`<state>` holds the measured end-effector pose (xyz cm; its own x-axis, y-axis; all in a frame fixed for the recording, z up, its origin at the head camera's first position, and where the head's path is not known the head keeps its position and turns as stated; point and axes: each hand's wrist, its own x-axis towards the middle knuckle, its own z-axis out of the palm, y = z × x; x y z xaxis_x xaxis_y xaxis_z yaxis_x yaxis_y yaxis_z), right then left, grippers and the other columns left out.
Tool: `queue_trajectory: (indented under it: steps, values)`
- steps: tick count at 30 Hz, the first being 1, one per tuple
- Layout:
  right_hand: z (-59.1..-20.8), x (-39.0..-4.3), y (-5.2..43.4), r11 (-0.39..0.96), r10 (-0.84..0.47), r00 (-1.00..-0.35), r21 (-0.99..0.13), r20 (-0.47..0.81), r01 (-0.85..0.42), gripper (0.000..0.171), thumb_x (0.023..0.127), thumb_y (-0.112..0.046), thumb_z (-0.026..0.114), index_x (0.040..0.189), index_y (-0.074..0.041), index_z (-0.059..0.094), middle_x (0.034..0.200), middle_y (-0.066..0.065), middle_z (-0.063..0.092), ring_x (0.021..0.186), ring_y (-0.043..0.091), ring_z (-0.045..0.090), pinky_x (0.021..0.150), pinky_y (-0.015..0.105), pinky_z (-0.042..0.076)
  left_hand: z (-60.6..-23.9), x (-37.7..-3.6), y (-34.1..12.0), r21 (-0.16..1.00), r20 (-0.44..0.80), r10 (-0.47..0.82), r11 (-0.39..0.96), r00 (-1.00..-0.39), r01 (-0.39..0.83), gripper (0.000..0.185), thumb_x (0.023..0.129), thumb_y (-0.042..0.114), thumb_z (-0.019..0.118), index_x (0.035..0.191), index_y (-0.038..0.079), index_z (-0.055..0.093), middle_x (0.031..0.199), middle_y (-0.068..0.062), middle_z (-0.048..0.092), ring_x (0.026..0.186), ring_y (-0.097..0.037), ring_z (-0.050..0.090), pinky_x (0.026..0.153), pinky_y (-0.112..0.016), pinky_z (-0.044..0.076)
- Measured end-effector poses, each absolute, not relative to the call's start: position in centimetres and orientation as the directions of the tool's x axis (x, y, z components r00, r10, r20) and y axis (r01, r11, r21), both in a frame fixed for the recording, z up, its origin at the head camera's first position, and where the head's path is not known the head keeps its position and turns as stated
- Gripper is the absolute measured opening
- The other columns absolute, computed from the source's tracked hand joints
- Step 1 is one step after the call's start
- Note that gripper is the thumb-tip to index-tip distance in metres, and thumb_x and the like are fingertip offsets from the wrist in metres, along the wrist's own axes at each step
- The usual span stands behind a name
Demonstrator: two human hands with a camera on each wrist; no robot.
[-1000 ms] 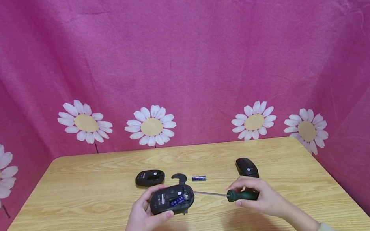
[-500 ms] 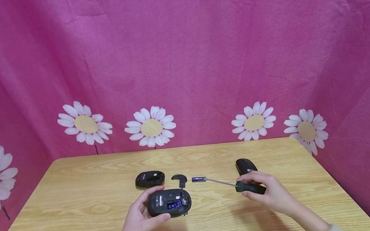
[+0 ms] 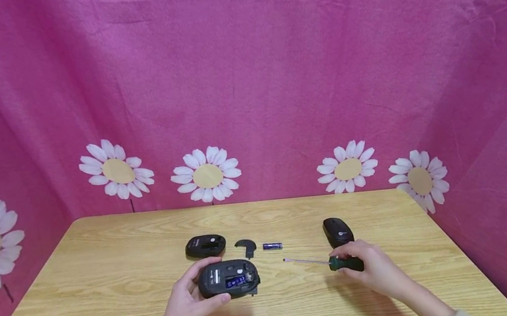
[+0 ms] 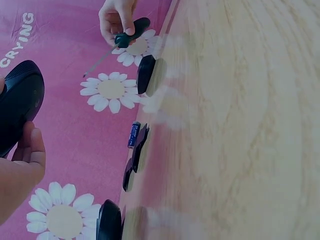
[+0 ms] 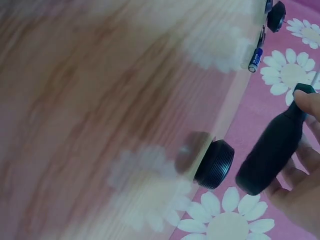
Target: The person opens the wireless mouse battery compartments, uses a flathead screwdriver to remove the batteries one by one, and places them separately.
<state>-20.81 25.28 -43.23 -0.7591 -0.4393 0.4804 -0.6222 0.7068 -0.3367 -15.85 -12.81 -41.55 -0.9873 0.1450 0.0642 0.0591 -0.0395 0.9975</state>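
Observation:
My left hand grips a black computer mouse by its left end, underside facing up, above the table. A blue battery sits in the mouse's uncovered compartment, slightly aslant. In my right hand is a screwdriver with a dark green handle; thumb and fingers pinch it near the shaft. Its thin metal shaft points left, the tip apart from the mouse. The right wrist view shows the thick handle close up.
Behind the held mouse lie a curved black battery cover and a loose blue battery. A second mouse rests underside up at the back left. Another mouse stands upright near my right hand. The wooden table meets a pink curtain.
The screwdriver's tip has come away from the held mouse as my right hand moved right. My left hand has shifted slightly left and down with the mouse.

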Motion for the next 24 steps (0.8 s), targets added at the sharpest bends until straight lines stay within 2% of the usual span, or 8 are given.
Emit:
queue_trajectory:
  steps: [6, 14, 19, 24]
  values:
    - [-43.5, -21.0, 25.6, 0.709, -0.475, -0.791, -0.365, 0.384, -0.603, 0.034, 0.069, -0.004, 0.081, 0.097, -0.017, 0.069, 0.083, -0.012, 0.064, 0.078, 0.005, 0.058, 0.07, 0.029, 0.052, -41.7, -15.9, -12.9, 0.996, 0.088, 0.157, -0.025, -0.984, 0.085, 0.068, 0.067, 0.001, 0.08, 0.129, 0.006, 0.052, 0.128, -0.02, 0.052, 0.11, -0.024, 0.059, 0.088, -0.025, 0.051]
    - [-44.3, -21.8, 26.1, 0.737, -0.483, -0.83, -0.384, 0.277, -0.557, 0.032, 0.07, -0.003, 0.079, 0.097, -0.014, 0.068, 0.082, -0.009, 0.064, 0.078, 0.007, 0.059, 0.071, 0.031, 0.053, -41.8, -15.8, -13.0, 0.993, 0.119, 0.19, -0.031, -0.974, 0.115, 0.067, 0.068, 0.002, 0.08, 0.128, 0.007, 0.052, 0.13, -0.02, 0.05, 0.108, -0.013, 0.059, 0.09, -0.023, 0.049]
    - [-44.3, -22.4, 26.0, 0.765, -0.474, -0.854, -0.381, 0.213, -0.519, 0.029, 0.07, -0.004, 0.079, 0.095, -0.015, 0.068, 0.081, -0.01, 0.064, 0.078, 0.007, 0.058, 0.072, 0.03, 0.052, -42.0, -15.9, -13.1, 0.987, 0.16, 0.209, -0.038, -0.965, 0.156, 0.067, 0.068, -0.001, 0.079, 0.128, 0.004, 0.051, 0.129, -0.021, 0.05, 0.107, -0.011, 0.059, 0.091, -0.023, 0.049]
    - [-44.1, -22.9, 25.8, 0.796, -0.465, -0.875, -0.37, 0.134, -0.479, 0.027, 0.071, -0.006, 0.079, 0.093, -0.015, 0.068, 0.08, -0.01, 0.062, 0.076, 0.005, 0.057, 0.069, 0.029, 0.051, -41.9, -15.9, -13.1, 0.988, 0.153, 0.22, -0.046, -0.963, 0.146, 0.068, 0.068, -0.001, 0.079, 0.129, 0.003, 0.049, 0.13, -0.022, 0.05, 0.108, -0.011, 0.059, 0.091, -0.024, 0.049]
